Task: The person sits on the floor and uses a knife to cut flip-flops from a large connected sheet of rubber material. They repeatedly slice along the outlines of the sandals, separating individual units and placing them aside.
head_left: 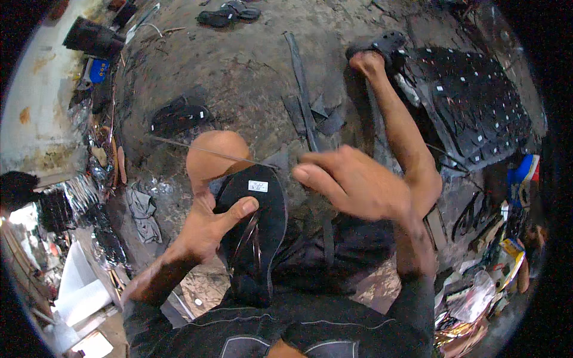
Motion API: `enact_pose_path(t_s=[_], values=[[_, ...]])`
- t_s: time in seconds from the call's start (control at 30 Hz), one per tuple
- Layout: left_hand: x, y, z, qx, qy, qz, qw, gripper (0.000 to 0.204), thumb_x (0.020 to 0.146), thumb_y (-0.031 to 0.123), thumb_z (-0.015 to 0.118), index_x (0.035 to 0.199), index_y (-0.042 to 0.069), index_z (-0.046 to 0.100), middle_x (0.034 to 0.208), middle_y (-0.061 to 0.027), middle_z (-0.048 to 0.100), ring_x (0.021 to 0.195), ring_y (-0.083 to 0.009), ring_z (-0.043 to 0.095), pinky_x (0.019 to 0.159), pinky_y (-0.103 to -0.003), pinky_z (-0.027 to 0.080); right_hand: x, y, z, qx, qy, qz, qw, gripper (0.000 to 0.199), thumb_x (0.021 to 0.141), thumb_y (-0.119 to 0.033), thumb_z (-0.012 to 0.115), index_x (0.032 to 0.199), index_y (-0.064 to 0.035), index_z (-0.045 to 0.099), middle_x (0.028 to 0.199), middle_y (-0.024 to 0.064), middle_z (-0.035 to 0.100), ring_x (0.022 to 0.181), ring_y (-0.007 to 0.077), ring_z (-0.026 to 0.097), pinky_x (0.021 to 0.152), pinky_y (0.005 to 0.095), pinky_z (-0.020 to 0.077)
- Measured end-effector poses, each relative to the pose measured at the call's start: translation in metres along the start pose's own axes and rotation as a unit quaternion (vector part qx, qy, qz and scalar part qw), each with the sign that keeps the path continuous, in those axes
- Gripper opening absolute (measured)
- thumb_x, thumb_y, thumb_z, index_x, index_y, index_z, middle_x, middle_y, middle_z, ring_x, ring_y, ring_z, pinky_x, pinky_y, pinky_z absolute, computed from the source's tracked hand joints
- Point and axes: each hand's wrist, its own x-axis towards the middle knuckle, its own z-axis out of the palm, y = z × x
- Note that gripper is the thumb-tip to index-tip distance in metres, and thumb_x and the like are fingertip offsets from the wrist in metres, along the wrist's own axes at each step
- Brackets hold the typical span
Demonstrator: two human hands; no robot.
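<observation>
Left hand (203,230) grips black sandal (271,215); thumb just below white label (258,186). Right hand (358,185) blurred, near sandal, apart from it; contents unclear. Footwear (217,19) toward floor's (250,71) far edge; white-dotted black pieces (471,101) toward its right edge.

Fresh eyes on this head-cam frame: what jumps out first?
Probably the black sandal just left of centre, gripped by the left hand, with a bright white label near its far end. Next, the blurred right hand, apart from the sandal to its right. Then the dark spread at upper right, on the ground beyond the right leg, dotted with small pale patches.
</observation>
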Motion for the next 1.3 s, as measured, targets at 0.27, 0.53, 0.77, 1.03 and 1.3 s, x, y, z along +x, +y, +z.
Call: enact_pose_path(t_s=[0.27, 0.53, 0.77, 1.03, 1.3], values=[[0.019, -0.033, -0.046, 0.098, 0.234, 0.25, 0.934, 0.059, 0.093, 0.025, 0.071, 0.142, 0.0, 0.047, 0.133, -0.0112, 0.058, 0.113, -0.0212, 0.061, 0.094, -0.036, 0.052, -0.027, 0.054, -0.025, 0.252, 0.329, 0.221, 0.883, 0.039, 0.107, -0.04, 0.04, 0.102, -0.0074, 0.061, 0.072, 0.0, 0.049, 0.063, 0.0095, 0.047, 0.053, 0.0293, 0.0396], [0.011, -0.017, 0.062, -0.432, -0.037, 0.161, 0.887, 0.017, 0.095, 0.012, 0.07, 0.112, 0.009, 0.069, 0.108, -0.0026, 0.073, 0.101, -0.0162, 0.069, 0.091, -0.036, 0.058, -0.129, 0.0, 0.105, 0.129, 0.416, 0.038, 0.899, 0.034, 0.108, -0.03, 0.041, 0.115, -0.0035, 0.062, 0.071, 0.0002, 0.055, 0.057, 0.009, 0.047, 0.052, 0.0254, 0.0379], [0.001, -0.04, 0.077, -0.454, 0.037, 0.128, 0.881, 0.02, 0.093, 0.01, 0.071, 0.113, 0.007, 0.068, 0.108, -0.0032, 0.073, 0.098, -0.0159, 0.07, 0.089, -0.033, 0.058, -0.216, -0.027, 0.162, 0.119, 0.213, 0.227, 0.943, 0.025, 0.098, -0.031, 0.059, 0.102, -0.0068, 0.06, 0.074, 0.0191, 0.063, 0.067, 0.04, 0.065, 0.058, 0.0447, 0.0494], [-0.003, -0.077, 0.078, -0.383, -0.001, 0.126, 0.915, 0.049, 0.086, -0.005, 0.072, 0.131, 0.002, 0.055, 0.115, -0.0075, 0.067, 0.103, -0.0185, 0.067, 0.091, -0.037, 0.057, -0.149, -0.001, 0.118, 0.021, 0.237, 0.18, 0.954, 0.028, 0.101, -0.032, 0.053, 0.095, -0.0046, 0.056, 0.069, 0.0203, 0.056, 0.062, 0.0421, 0.059, 0.058, 0.0464, 0.0457], [-0.029, -0.114, 0.068, -0.255, 0.086, 0.035, 0.962, 0.045, 0.085, 0.008, 0.073, 0.126, -0.003, 0.057, 0.109, -0.0121, 0.068, 0.095, -0.0248, 0.069, 0.08, -0.038, 0.059, -0.065, -0.003, 0.093, 0.1, 0.292, 0.122, 0.943, 0.025, 0.104, -0.027, 0.049, 0.1, -0.0036, 0.055, 0.072, 0.0222, 0.061, 0.061, 0.0436, 0.059, 0.058, 0.0443, 0.0467]])
